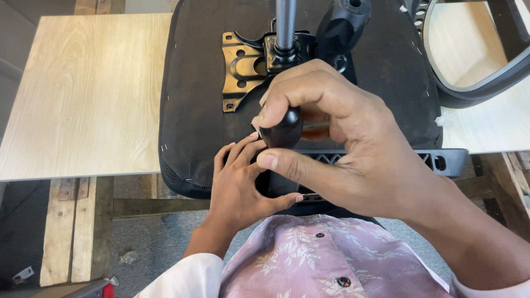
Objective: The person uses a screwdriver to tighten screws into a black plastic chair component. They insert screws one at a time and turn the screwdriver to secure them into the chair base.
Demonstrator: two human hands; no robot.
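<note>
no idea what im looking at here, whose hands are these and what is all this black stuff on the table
This is one picture from a camera worn on a person's head, looking down at their own two bare hands. The right hand grips the rounded black handle of a tool. The left hand rests its fingers just below that handle. Under both lies an upturned black fabric office-chair seat with a black metal mounting plate and a grey metal column. The seat rests on a pale wooden tabletop. A curved black and grey plastic chair part lies at the right.

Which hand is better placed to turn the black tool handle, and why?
Right. The right hand already wraps the tool handle, while the left hand sits below it, fingers at the seat's edge.
</note>
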